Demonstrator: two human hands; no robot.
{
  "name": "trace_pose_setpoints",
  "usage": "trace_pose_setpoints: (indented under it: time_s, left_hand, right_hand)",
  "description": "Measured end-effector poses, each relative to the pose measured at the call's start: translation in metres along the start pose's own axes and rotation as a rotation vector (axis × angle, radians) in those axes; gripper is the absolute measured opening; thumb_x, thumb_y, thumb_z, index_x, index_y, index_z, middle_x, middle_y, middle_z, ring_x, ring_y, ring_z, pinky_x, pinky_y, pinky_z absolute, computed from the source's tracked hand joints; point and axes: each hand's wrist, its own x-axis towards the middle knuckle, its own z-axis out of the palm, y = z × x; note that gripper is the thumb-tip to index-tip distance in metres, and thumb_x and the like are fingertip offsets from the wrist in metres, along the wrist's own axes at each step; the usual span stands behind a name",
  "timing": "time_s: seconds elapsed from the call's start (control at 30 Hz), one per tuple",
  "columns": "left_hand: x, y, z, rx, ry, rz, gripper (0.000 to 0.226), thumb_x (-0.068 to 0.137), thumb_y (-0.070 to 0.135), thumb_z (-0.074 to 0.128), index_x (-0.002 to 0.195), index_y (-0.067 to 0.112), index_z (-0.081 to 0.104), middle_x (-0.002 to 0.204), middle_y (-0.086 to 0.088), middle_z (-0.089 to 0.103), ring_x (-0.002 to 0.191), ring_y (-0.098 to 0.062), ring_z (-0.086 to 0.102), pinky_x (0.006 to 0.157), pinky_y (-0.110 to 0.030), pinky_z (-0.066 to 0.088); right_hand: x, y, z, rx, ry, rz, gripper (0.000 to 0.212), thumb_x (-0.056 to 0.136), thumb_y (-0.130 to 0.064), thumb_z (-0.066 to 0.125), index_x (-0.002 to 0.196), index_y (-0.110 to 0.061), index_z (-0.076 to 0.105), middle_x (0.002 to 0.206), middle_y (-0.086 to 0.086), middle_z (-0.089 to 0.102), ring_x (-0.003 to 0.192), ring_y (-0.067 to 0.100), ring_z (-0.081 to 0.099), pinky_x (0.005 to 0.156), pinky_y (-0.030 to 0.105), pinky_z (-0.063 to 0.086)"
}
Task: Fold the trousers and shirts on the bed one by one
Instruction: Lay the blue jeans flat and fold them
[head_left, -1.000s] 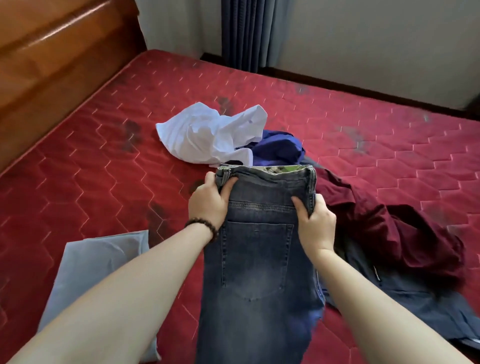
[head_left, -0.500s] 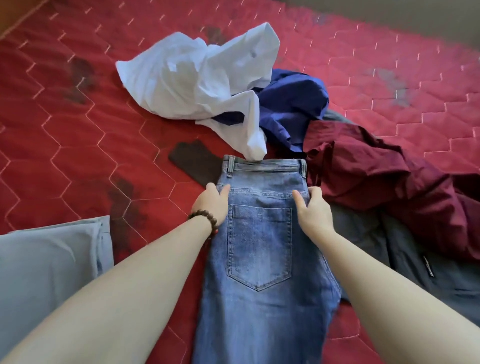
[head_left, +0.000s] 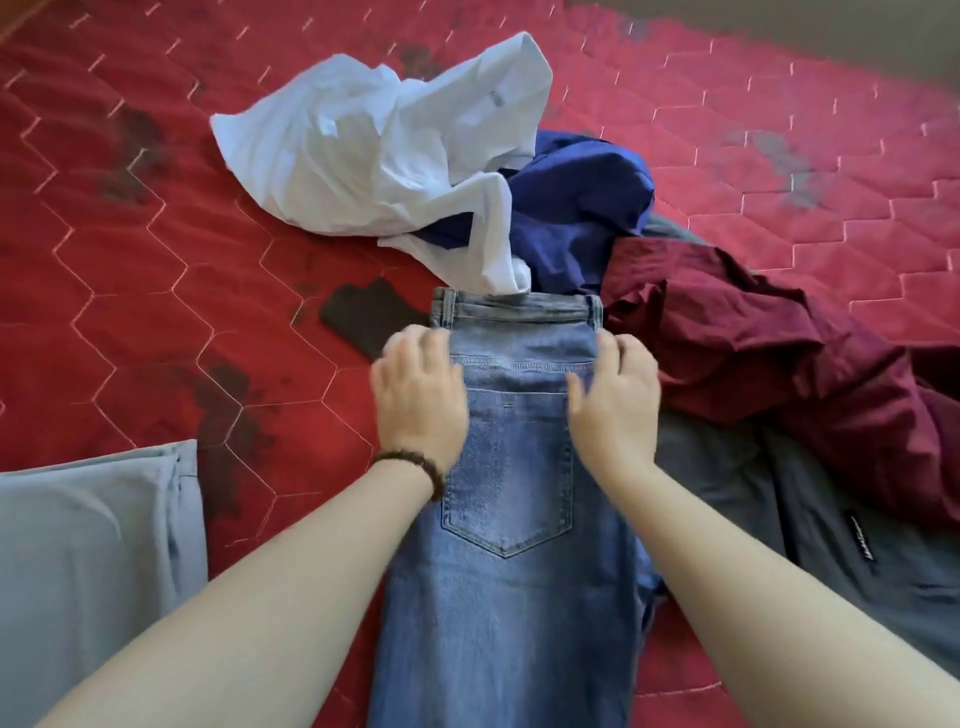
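Observation:
Blue jeans (head_left: 511, 499) lie flat on the red quilted bed (head_left: 130, 322), folded lengthwise with the back pocket up and the waistband away from me. My left hand (head_left: 418, 395), with a bead bracelet on the wrist, rests on the left edge just below the waistband. My right hand (head_left: 615, 400) rests on the right edge. The fingers of both hands look loose and are blurred. Beyond the jeans lie a crumpled white shirt (head_left: 374, 156), a dark blue garment (head_left: 576, 208) and a maroon shirt (head_left: 753, 353).
Grey trousers (head_left: 779, 499) lie spread out to the right of the jeans, under the maroon shirt. A folded light blue garment (head_left: 88, 545) sits at the lower left. A small dark flat object (head_left: 369, 317) lies beside the waistband.
The jeans were held up by the waistband and now lie flat on the bed. Both hands have let go of the waistband and slid a little toward me.

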Motion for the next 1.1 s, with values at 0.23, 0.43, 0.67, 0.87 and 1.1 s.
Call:
trace_pose_setpoints:
  time_s: [0.23,0.43,0.67,0.87,1.1]
  left_hand:
    - [-0.056,0.006,0.045,0.274,-0.469,0.350,0.057,0.100,0.028,0.021,0.153,0.016,0.003,0.161,-0.005,-0.005,0.147,-0.021,-0.010,0.118,-0.044,-0.006]
    - [-0.103,-0.001,0.031,0.277,-0.438,0.274,0.062,0.096,0.040,0.015,0.153,0.019,0.001,0.160,-0.010,-0.006,0.148,-0.025,-0.007,0.119,-0.043,-0.006]
    - [-0.215,-0.003,-0.002,0.239,-0.482,0.152,0.062,0.092,0.041,-0.003,0.150,0.022,-0.009,0.158,-0.007,-0.014,0.146,-0.026,-0.014,0.119,-0.044,-0.005]
    - [-0.305,-0.001,-0.029,0.279,-0.520,0.117,0.061,0.092,0.039,-0.003,0.150,0.018,-0.006,0.158,-0.004,-0.010,0.147,-0.026,-0.009,0.120,-0.044,0.000]
    - [-0.383,-0.006,-0.064,0.292,-0.546,0.152,0.060,0.094,0.037,0.010,0.150,0.014,0.013,0.158,-0.008,0.014,0.147,-0.027,0.011,0.119,-0.045,0.015]
  right_hand:
    - [-0.059,-0.014,0.061,-0.121,-0.221,-0.293,0.054,0.102,-0.019,0.029,0.153,-0.010,0.010,0.161,0.007,0.007,0.149,0.021,0.000,0.117,0.036,-0.013]
    - [-0.104,-0.001,0.053,-0.200,-0.198,-0.250,0.061,0.101,-0.035,0.028,0.152,-0.006,0.012,0.160,0.012,0.006,0.149,0.023,0.000,0.117,0.035,-0.013]
    - [-0.206,0.008,0.040,-0.171,-0.272,-0.202,0.064,0.099,-0.042,0.031,0.153,-0.013,0.011,0.160,0.014,0.002,0.148,0.025,-0.002,0.119,0.045,-0.008]
    - [-0.296,0.018,0.029,-0.181,-0.322,-0.186,0.062,0.098,-0.046,0.018,0.153,-0.019,0.007,0.160,0.010,-0.002,0.148,0.024,-0.008,0.118,0.045,-0.010]
    - [-0.387,0.016,0.015,-0.185,-0.326,-0.156,0.062,0.097,-0.042,0.013,0.152,-0.013,0.018,0.159,0.010,0.007,0.147,0.024,-0.001,0.119,0.046,-0.002]
